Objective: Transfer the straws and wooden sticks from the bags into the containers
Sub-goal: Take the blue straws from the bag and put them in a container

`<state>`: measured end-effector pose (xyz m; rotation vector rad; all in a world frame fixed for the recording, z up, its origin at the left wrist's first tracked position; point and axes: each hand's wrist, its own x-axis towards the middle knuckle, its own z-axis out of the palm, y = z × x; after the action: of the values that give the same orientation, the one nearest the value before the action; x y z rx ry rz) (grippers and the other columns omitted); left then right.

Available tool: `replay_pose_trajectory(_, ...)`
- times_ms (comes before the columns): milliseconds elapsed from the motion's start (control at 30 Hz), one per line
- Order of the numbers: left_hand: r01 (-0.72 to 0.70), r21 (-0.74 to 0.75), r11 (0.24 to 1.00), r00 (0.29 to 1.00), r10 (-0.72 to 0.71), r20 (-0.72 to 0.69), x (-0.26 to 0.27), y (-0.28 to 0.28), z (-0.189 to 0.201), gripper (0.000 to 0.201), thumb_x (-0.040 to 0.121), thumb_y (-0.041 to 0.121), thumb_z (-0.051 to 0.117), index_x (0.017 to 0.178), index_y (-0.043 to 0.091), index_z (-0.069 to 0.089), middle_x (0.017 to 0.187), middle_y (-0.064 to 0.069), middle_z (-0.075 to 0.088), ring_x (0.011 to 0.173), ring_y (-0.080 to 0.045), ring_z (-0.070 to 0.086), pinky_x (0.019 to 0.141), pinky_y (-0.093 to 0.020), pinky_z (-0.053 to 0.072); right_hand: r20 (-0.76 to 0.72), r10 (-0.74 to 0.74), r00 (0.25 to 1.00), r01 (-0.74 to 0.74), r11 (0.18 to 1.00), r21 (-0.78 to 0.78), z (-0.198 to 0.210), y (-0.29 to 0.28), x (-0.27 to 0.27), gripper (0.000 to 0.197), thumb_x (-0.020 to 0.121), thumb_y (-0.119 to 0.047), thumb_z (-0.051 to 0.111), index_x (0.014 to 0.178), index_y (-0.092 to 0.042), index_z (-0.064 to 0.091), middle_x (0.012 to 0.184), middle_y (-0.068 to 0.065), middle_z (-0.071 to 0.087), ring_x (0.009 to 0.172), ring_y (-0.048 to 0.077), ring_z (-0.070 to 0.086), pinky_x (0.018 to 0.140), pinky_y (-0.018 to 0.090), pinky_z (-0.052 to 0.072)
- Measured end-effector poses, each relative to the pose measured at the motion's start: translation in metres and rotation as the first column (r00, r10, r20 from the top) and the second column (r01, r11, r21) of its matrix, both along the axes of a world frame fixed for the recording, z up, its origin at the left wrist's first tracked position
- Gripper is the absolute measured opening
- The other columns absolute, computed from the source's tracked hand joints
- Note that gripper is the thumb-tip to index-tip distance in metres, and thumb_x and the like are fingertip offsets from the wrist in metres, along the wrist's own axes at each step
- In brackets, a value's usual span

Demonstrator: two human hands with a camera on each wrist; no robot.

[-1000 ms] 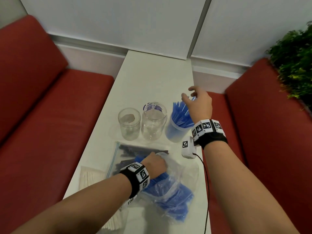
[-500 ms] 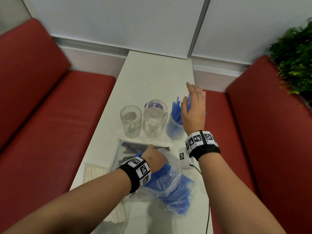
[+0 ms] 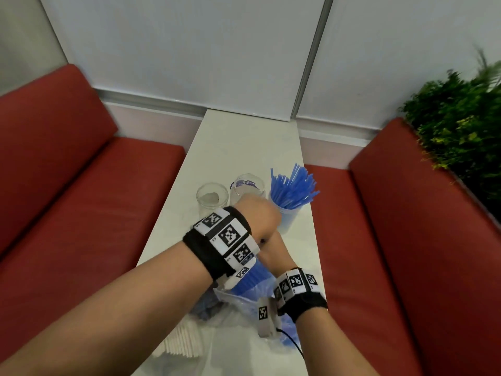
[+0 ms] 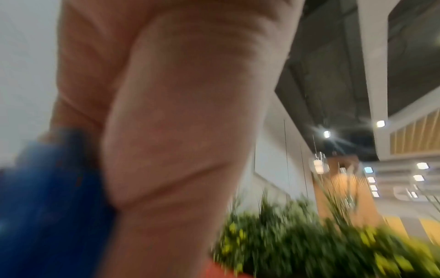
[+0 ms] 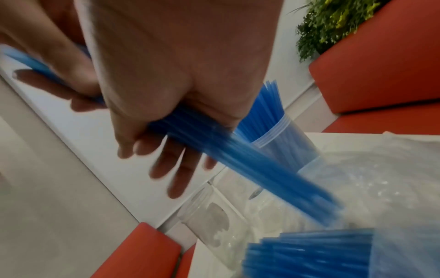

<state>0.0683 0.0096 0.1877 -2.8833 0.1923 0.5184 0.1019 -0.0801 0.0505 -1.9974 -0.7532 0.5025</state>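
Note:
My left hand [image 3: 257,215] is raised over the jars and grips the upper end of a bundle of blue straws [image 3: 250,278]. Just under it, my right hand [image 3: 273,248] holds the same bundle lower down. In the right wrist view the bundle [image 5: 238,154] slants from the right hand [image 5: 166,150] down into the clear plastic bag [image 5: 381,178], where more blue straws [image 5: 309,254] lie. A blue cup [image 3: 287,221] full of upright blue straws [image 3: 291,191] stands at the right. The left wrist view is blurred, showing palm and blue straws [image 4: 47,206].
Two clear glass jars [image 3: 211,196] [image 3: 246,185] stand left of the cup on the narrow white table [image 3: 244,147]. A bag of dark straws [image 3: 206,305] and a bag of pale wooden sticks [image 3: 184,343] lie near me. Red benches [image 3: 81,199] flank the table; a plant [image 3: 461,131] is at the right.
The left hand has lifted from the bag with a bundle of blue straws. The right hand has come back from the blue cup and taken hold of the bundle below the left hand.

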Motion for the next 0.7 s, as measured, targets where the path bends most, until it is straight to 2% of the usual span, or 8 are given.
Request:
replay_pose_trajectory(133, 0.014, -0.382, 0.924, 0.988, 0.045, 0.145, 0.003, 0.015, 0.049, 0.054, 0.086, 0.068, 0.047, 0.088, 0.02, 0.071, 0.083, 0.002, 0.069, 0.079, -0.017, 0.065, 0.072, -0.036, 0.052, -0.177, -0.157, 0.972, 0.191, 0.962, 0.195, 0.018, -0.003, -0.009, 0.039, 0.092, -0.029, 0.073, 0.064, -0.009, 0.054, 0.05, 0.006, 0.05, 0.049, 0.021, 0.048, 0.055, 0.032, 0.043)
replay_pose_trajectory(267, 0.053, -0.65, 0.758, 0.972, 0.111, 0.209, -0.002, 0.011, 0.037, 0.052, 0.087, 0.07, 0.045, 0.086, 0.026, 0.073, 0.082, 0.008, 0.07, 0.078, -0.008, 0.064, 0.077, -0.034, 0.052, -0.16, -0.174, 0.972, 0.206, 0.956, 0.209, 0.044, 0.003, -0.006, 0.031, 0.093, -0.004, 0.069, 0.069, -0.012, 0.052, 0.055, -0.006, 0.048, 0.049, 0.011, 0.047, 0.055, 0.019, 0.043)
replay_pose_trajectory(333, 0.053, -0.684, 0.728, 0.969, 0.127, 0.211, -0.003, 0.002, 0.025, 0.05, 0.09, 0.065, 0.046, 0.081, 0.025, 0.074, 0.078, 0.012, 0.07, 0.074, -0.002, 0.062, 0.075, -0.028, 0.05, -0.378, -0.051, 0.924, 0.125, 0.977, 0.173, 0.061, 0.01, -0.012, 0.035, 0.09, 0.005, 0.063, 0.061, -0.011, 0.055, 0.059, -0.006, 0.05, 0.053, 0.015, 0.051, 0.067, 0.011, 0.047)
replay_pose_trajectory(400, 0.057, -0.763, 0.644, 0.942, 0.219, 0.255, 0.0, 0.001, 0.02, 0.049, 0.091, 0.064, 0.046, 0.083, 0.027, 0.076, 0.083, 0.011, 0.072, 0.08, -0.003, 0.065, 0.08, -0.029, 0.051, -0.02, -0.404, 0.915, 0.384, 0.883, -0.268, 0.072, 0.012, -0.008, 0.032, 0.091, -0.013, 0.057, 0.063, 0.0, 0.065, 0.059, 0.006, 0.058, 0.059, 0.015, 0.055, 0.073, 0.024, 0.047)
replay_pose_trajectory(467, 0.089, -0.932, 0.351, 0.909, 0.354, 0.22, -0.003, 0.005, 0.021, 0.044, 0.094, 0.061, 0.045, 0.092, 0.028, 0.075, 0.093, 0.008, 0.074, 0.092, -0.006, 0.067, 0.089, -0.029, 0.051, -0.262, -0.249, 0.932, 0.297, 0.941, 0.163, 0.071, -0.008, -0.017, 0.029, 0.084, -0.011, 0.056, 0.056, -0.015, 0.06, 0.047, -0.001, 0.049, 0.046, 0.006, 0.044, 0.057, 0.029, 0.04)
replay_pose_trajectory(533, 0.128, -0.992, -0.003, 0.87, 0.481, 0.11, -0.004, 0.012, 0.014, 0.048, 0.098, 0.057, 0.041, 0.1, 0.023, 0.075, 0.101, 0.008, 0.074, 0.1, -0.005, 0.068, 0.096, -0.028, 0.049, -0.369, -0.219, 0.903, 0.357, 0.861, 0.361, 0.095, -0.002, -0.016, 0.031, 0.084, -0.017, 0.065, 0.058, -0.018, 0.047, 0.044, -0.007, 0.037, 0.04, 0.007, 0.033, 0.047, 0.024, 0.028)
replay_pose_trajectory(600, 0.029, -0.989, -0.144, 0.832, 0.553, -0.056, -0.002, 0.022, -0.003, 0.055, 0.099, 0.055, 0.038, 0.106, 0.013, 0.072, 0.104, -0.002, 0.074, 0.102, -0.016, 0.069, 0.099, -0.038, 0.051, -0.343, -0.146, 0.928, 0.313, 0.804, 0.506, 0.103, -0.016, -0.006, 0.033, 0.086, -0.026, 0.073, 0.069, -0.012, 0.049, 0.049, -0.003, 0.037, 0.042, 0.011, 0.034, 0.046, 0.026, 0.03)
replay_pose_trajectory(700, -0.399, -0.881, -0.255, 0.787, 0.397, -0.472, -0.004, 0.032, -0.042, 0.064, 0.1, 0.057, 0.035, 0.115, 0.002, 0.064, 0.112, -0.016, 0.07, 0.101, -0.029, 0.068, 0.097, -0.044, 0.052, -0.223, -0.055, 0.973, 0.176, 0.801, 0.572, 0.137, -0.015, -0.006, 0.045, 0.087, -0.033, 0.077, 0.061, -0.015, 0.045, 0.05, 0.003, 0.034, 0.045, 0.02, 0.032, 0.049, 0.033, 0.03)
